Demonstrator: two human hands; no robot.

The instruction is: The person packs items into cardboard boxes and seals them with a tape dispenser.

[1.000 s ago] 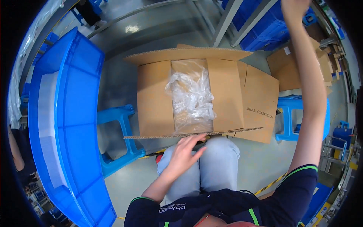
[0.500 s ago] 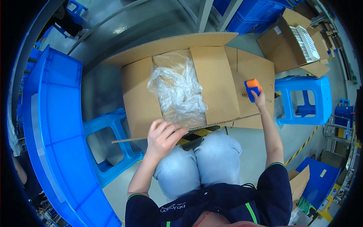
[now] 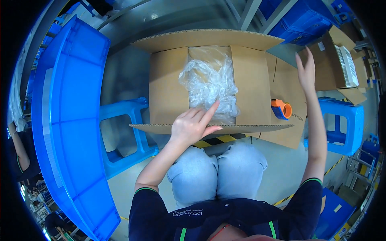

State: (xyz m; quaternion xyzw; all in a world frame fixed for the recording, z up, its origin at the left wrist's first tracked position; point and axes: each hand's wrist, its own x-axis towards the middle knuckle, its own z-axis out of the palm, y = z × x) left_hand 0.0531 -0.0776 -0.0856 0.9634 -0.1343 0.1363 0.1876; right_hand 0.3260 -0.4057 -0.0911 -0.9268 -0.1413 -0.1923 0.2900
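Observation:
A cardboard carton [image 3: 168, 82] stands in front of my knees, its long flaps spread. Crumpled clear plastic film [image 3: 211, 82] shows in the gap between its shorter flaps. My left hand [image 3: 189, 125] lies over the near flap's edge, thumb and index finger stretched out, gripping nothing. An orange and blue tape dispenser [image 3: 282, 109] lies on a sheet of cardboard [image 3: 287, 82] to the carton's right. Beyond the dispenser, my right hand [image 3: 306, 70] reaches far out beside another carton, open, with thumb and fingers apart and nothing in them.
A large blue bin [image 3: 78, 128] and a blue stool [image 3: 140, 128] stand on the left. At the right are a second blue stool [image 3: 341, 126] and an open carton [image 3: 327, 60] holding a white slotted thing [image 3: 346, 66]. Blue crates [image 3: 299, 20] sit behind grey metal posts.
My right hand has let go of the tape dispenser, left it on the cardboard and moved farther away. Along the near flap, my left hand has shifted to the right. The whole view has shifted.

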